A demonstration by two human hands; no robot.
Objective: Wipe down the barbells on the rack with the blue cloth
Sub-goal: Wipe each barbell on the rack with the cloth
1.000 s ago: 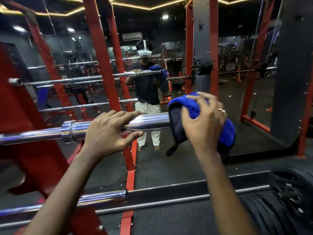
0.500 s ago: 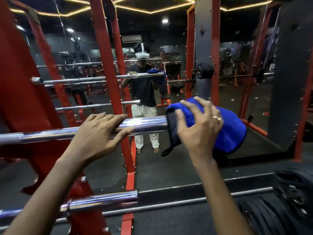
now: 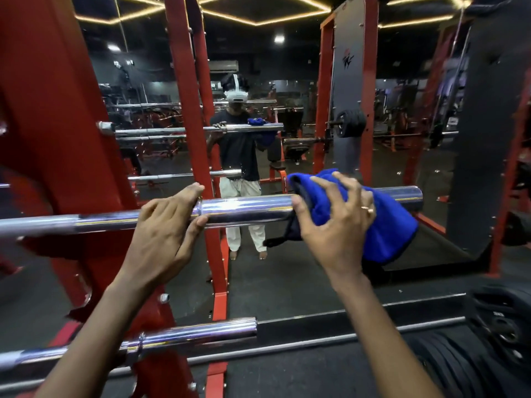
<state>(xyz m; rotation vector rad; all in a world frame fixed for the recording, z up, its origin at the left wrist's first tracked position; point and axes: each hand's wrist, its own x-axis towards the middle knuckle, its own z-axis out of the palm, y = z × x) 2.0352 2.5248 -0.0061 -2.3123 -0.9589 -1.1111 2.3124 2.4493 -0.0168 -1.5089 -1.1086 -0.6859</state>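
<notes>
A chrome barbell [image 3: 247,209] lies horizontally across the red rack [image 3: 57,139] at chest height. My left hand [image 3: 166,228] grips it at the collar where the thin shaft meets the thick sleeve. The blue cloth [image 3: 390,222] is draped over the sleeve near its right end, and my right hand [image 3: 336,225] presses on it with fingers spread. The bare sleeve end [image 3: 408,195] sticks out past the cloth. A second chrome barbell [image 3: 201,331] rests lower on the rack, partly hidden by my left forearm.
A wall mirror ahead reflects a person with a headset behind the red uprights [image 3: 189,110]. Black weight plates [image 3: 502,340] lie at the lower right. A black and red rack post [image 3: 485,139] stands at the right.
My right hand has slid the cloth rightward along the sleeve, exposing more chrome between the hands. Its fingers have spread wider. The left hand stays at the collar.
</notes>
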